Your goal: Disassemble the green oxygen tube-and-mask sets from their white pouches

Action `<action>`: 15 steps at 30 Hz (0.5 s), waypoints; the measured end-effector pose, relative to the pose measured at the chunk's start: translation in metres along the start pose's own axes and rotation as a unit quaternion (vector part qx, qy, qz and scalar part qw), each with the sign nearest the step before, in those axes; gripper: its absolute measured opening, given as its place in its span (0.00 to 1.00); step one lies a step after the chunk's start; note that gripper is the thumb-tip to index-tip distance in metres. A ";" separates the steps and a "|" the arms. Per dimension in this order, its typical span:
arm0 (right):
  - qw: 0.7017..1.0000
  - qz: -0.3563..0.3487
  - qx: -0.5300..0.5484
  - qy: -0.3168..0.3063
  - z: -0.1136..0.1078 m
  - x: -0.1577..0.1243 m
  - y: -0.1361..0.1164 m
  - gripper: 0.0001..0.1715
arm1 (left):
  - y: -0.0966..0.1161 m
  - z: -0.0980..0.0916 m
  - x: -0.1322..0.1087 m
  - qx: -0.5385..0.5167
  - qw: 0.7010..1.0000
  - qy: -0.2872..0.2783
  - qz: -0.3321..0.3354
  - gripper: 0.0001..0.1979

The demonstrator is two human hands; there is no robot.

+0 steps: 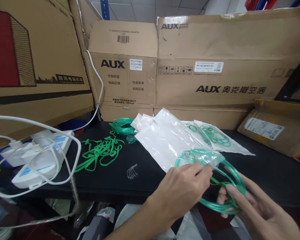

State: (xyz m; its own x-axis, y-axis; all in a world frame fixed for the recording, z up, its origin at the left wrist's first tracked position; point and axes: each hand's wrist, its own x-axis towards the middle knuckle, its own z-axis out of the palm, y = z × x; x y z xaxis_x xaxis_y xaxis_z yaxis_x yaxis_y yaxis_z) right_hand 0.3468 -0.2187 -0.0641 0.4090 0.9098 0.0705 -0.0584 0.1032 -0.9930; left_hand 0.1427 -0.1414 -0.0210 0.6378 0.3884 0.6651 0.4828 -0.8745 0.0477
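A coil of green clear tubing [240, 178] is held up between both hands over the front edge of the table. My right hand [255, 203] is closed around the coil's right side, with a thin green elastic strap [218, 182] by its thumb. My left hand [187, 185] pinches a clear, soft plastic piece [202, 156] at the coil's upper part; its full shape is hidden by the fingers. Behind the coil lie white pouches [165, 140], and two further back show green tubing [215, 135] inside.
A tangle of green elastic straps [100, 151] lies left of the pouches, with another tubing coil [121, 126] behind it. Several thin bent metal wires [132, 172] are on the black table [102, 181]. A power strip [37, 173] with white cables stands left; cardboard boxes [130, 73] line the back.
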 end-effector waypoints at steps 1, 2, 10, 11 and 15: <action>1.000 0.005 -0.021 -0.003 0.004 -0.002 -0.001 0.52 | 0.003 0.002 0.000 0.001 1.000 -0.001 0.008 0.16; 0.999 0.012 -0.039 -0.009 0.008 -0.004 -0.001 0.52 | 0.005 0.003 0.000 0.002 1.000 -0.003 0.013 0.16; 0.985 0.016 -0.117 -0.124 -0.013 0.000 0.008 0.38 | 0.005 -0.002 0.002 0.008 1.000 -0.007 0.006 0.12; 0.982 0.016 -0.128 -0.138 -0.016 0.002 0.009 0.40 | 0.006 -0.002 0.002 0.008 1.000 -0.014 0.013 0.12; 0.982 0.028 -0.130 -0.131 -0.017 0.008 0.010 0.47 | 0.014 -0.001 0.001 -0.004 0.999 -0.022 0.036 0.12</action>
State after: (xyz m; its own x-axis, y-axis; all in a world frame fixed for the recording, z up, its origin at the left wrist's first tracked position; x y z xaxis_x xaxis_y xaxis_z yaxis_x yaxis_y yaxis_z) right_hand 0.3645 -0.2175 -0.0751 0.1618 0.9868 0.0033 0.1752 -0.0254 -0.9842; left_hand 0.1489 -0.1535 -0.0189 0.6971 0.3368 0.6329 0.4298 -0.9029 0.0070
